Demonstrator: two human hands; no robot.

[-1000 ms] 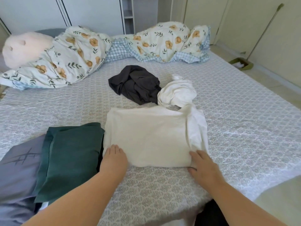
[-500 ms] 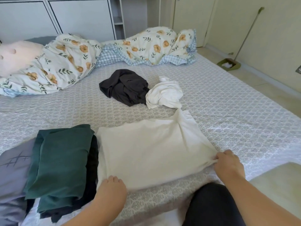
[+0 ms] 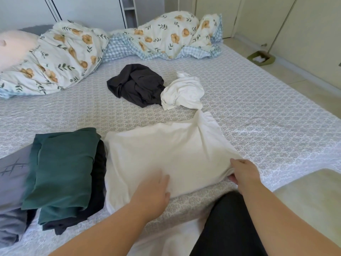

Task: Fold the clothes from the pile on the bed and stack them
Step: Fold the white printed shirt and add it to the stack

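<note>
White T-shirt [image 3: 166, 154] lies partly folded and flat on the bed [image 3: 258, 111], near edge, centre. Left hand [image 3: 153, 194] rests palm-down on its near portion, fingers straight and together; slight motion blur at the fingertips. Right hand [image 3: 243, 174] grips the shirt's near-right corner, fingers curled round the hem, fabric pulled taut toward it. Just left of the shirt, touching it: stack of folded clothes, dark green garment [image 3: 62, 169] on top, a black garment [image 3: 97, 182] beneath. A grey garment [image 3: 13, 182] with a dark line mark lies at far left, probably folded too; cropped by the frame. Farther back, centre: crumpled black garment [image 3: 136, 85] and crumpled white garment [image 3: 182, 93], touching, unfolded. Floral duvet [image 3: 92, 47] bunched along the far side. Green dustpan [image 3: 261, 58] on the floor, far right.
</note>
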